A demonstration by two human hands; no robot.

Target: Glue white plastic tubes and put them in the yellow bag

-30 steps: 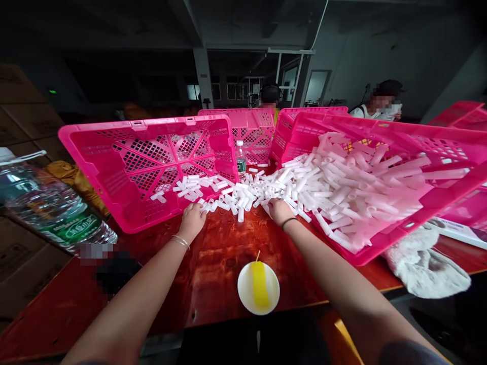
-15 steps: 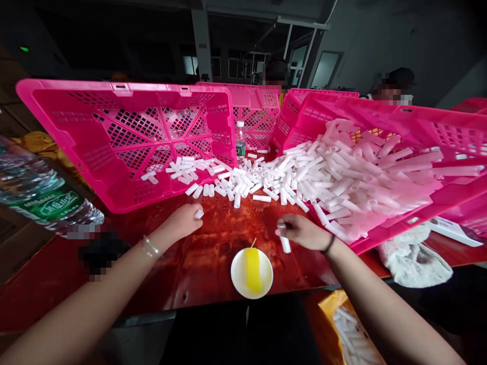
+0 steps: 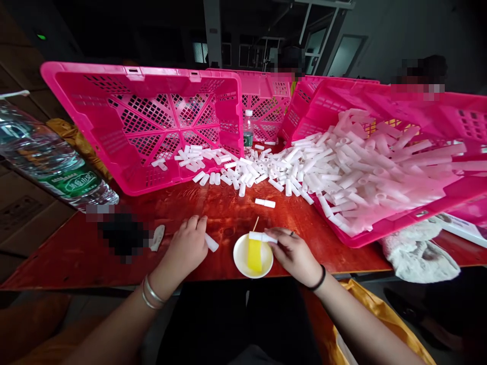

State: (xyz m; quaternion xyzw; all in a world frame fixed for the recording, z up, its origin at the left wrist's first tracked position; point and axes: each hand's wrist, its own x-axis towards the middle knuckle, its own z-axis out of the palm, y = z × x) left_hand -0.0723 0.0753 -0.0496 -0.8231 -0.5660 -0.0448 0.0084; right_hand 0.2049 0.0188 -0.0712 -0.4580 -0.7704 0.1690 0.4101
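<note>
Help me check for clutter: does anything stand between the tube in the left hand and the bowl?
Nothing visible does: only table shows between the left hand, with its tube, and the bowl. The right hand holds another tube at the yellow strip from the opposite side; a loose tube lies farther back.

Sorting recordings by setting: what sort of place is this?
Probably a factory or workshop: pink crates holding many loose, alike white tubes, with what look like stacked cartons at the left.
</note>
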